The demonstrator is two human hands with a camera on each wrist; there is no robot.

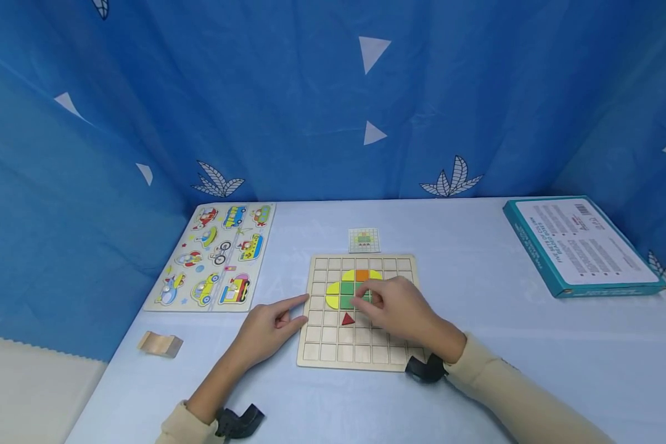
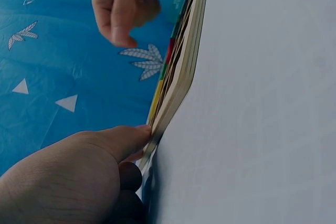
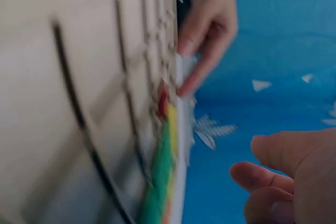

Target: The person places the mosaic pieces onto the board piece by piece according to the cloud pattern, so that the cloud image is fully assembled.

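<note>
The right hand (image 1: 401, 308) is held with fingers curled over the green tiles (image 1: 354, 295) in the middle of the grid board (image 1: 361, 354); whether a piece is pinched under the fingertips cannot be told. The left hand (image 1: 266, 330) is laid open, its forefinger and thumb pressed against the board's near left edge. The step is judged best done if the board is braced this way while any tile is lowered flat into its cell, clear of the red triangle (image 1: 347, 319) just beside the right fingertips and checked against the pattern card (image 1: 363, 240) beyond the board.
</note>
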